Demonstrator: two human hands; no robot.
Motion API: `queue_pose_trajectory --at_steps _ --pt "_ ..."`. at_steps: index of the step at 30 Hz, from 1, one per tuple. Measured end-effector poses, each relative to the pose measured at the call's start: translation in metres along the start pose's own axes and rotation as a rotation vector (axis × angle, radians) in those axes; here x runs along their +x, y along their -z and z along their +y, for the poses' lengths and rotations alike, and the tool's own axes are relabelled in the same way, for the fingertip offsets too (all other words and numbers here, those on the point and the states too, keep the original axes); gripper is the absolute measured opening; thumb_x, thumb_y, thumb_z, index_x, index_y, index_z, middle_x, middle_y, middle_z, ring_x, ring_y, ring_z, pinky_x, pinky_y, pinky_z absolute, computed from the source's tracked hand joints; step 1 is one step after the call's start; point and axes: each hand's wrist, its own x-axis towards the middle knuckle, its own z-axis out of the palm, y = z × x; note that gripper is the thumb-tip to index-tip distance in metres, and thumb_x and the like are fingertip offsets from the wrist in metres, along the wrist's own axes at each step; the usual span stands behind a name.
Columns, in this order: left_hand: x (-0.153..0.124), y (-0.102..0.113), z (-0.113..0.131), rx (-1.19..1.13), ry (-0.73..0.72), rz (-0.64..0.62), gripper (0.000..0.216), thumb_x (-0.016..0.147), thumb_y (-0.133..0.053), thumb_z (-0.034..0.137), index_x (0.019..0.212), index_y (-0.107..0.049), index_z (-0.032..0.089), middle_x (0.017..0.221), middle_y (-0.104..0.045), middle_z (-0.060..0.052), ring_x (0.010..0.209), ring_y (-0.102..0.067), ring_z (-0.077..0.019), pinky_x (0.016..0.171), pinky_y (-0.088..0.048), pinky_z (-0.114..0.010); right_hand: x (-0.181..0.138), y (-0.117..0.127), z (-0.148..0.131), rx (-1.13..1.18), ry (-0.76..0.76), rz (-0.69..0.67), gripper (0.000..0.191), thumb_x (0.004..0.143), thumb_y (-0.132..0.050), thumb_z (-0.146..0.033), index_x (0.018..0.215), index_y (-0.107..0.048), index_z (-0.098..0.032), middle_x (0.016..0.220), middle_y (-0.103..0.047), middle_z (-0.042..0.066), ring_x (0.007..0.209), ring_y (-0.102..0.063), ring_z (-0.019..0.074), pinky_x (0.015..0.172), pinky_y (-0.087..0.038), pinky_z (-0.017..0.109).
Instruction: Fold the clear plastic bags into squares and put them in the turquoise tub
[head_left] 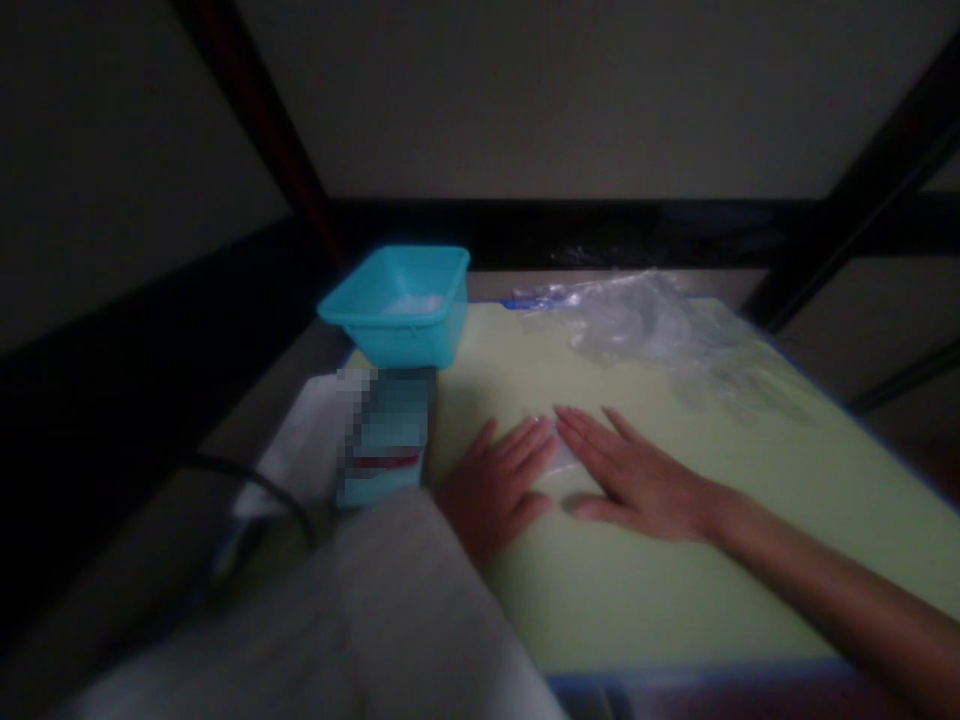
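Note:
My left hand [499,485] lies flat, palm down, with its fingers stretched toward the middle of the yellow-green table [637,610]. Opposite it, my right hand [637,475] is also flat, thumb spread away from the fingers. Between the two sets of fingertips shows a small, clear, shiny piece that looks like plastic film [560,455]. Both hands press on or rest over its edges, and most of it is hidden beneath them. Its exact kind is too blurred to tell.
A turquoise plastic basket [405,340] with something pale inside stands at the back left. Crumpled clear plastic bags [637,320] spread over the back right. A pixelated box-like item [386,440] lies left of my left hand, beside white material [300,440] and a black cable [259,480].

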Motion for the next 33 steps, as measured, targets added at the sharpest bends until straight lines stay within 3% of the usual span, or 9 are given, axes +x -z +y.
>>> queue_pose_trajectory --at_steps 4,7,9,11,15,24,33 --pt "0.001 -0.006 -0.004 -0.139 0.067 0.200 0.063 0.087 -0.045 0.029 0.144 -0.025 0.010 0.149 -0.032 -0.017 0.140 -0.027 -0.0231 0.114 -0.020 -0.048 -0.002 0.012 0.009 0.110 0.068 0.034 0.080 0.091 -0.038 -0.057 0.150 -0.003 -0.015 0.154 -0.017 0.017 0.142 -0.015 0.0255 0.113 -0.014 0.054" --pt "0.001 -0.006 -0.005 -0.182 0.055 0.313 0.054 0.085 -0.047 0.026 0.136 -0.040 0.011 0.143 -0.043 -0.014 0.133 -0.038 -0.0224 0.112 -0.028 -0.042 -0.003 0.022 0.019 0.085 0.124 0.104 0.062 0.092 -0.044 -0.049 0.144 -0.031 -0.019 0.150 -0.032 0.014 0.140 -0.025 0.0243 0.112 -0.020 0.053" --pt "0.001 -0.005 -0.005 -0.171 0.022 0.341 0.044 0.085 -0.047 0.024 0.127 -0.051 0.012 0.137 -0.051 -0.013 0.127 -0.045 -0.0217 0.111 -0.030 -0.041 -0.003 0.027 0.024 0.004 0.174 0.167 0.040 0.093 -0.047 -0.041 0.126 -0.055 -0.019 0.136 -0.052 0.012 0.131 -0.041 0.0231 0.110 -0.026 0.051" --pt "0.002 -0.003 -0.004 -0.152 -0.002 0.358 0.039 0.084 -0.047 0.022 0.121 -0.056 0.012 0.131 -0.056 -0.011 0.123 -0.049 -0.0209 0.110 -0.031 -0.040 -0.004 0.030 0.027 -0.082 0.250 0.227 0.026 0.094 -0.047 -0.033 0.104 -0.066 -0.018 0.117 -0.065 0.010 0.116 -0.055 0.0213 0.107 -0.033 0.048" --pt "0.002 -0.003 -0.002 -0.113 -0.008 0.350 0.035 0.083 -0.047 0.019 0.116 -0.059 0.016 0.128 -0.059 -0.009 0.119 -0.053 -0.0200 0.109 -0.032 -0.043 -0.003 0.029 0.027 -0.182 0.329 0.282 0.026 0.096 -0.044 -0.024 0.089 -0.068 -0.018 0.095 -0.069 0.005 0.097 -0.062 0.0185 0.101 -0.041 0.046" --pt "0.001 -0.003 0.001 -0.063 -0.032 0.344 0.027 0.085 -0.044 0.019 0.106 -0.062 0.018 0.123 -0.062 -0.008 0.115 -0.055 -0.0198 0.106 -0.037 -0.041 0.002 0.026 0.021 -0.132 0.258 0.247 0.027 0.097 -0.041 -0.023 0.091 -0.067 -0.019 0.090 -0.068 0.003 0.090 -0.062 0.0169 0.096 -0.047 0.041" --pt "0.002 -0.003 0.001 -0.051 -0.025 0.343 0.026 0.084 -0.045 0.017 0.104 -0.062 0.016 0.121 -0.063 -0.009 0.115 -0.055 -0.0197 0.105 -0.039 -0.039 0.004 0.030 0.016 -0.278 0.362 0.222 0.030 0.096 -0.040 -0.016 0.081 -0.067 -0.014 0.084 -0.066 0.003 0.091 -0.059 0.0175 0.096 -0.046 0.036"
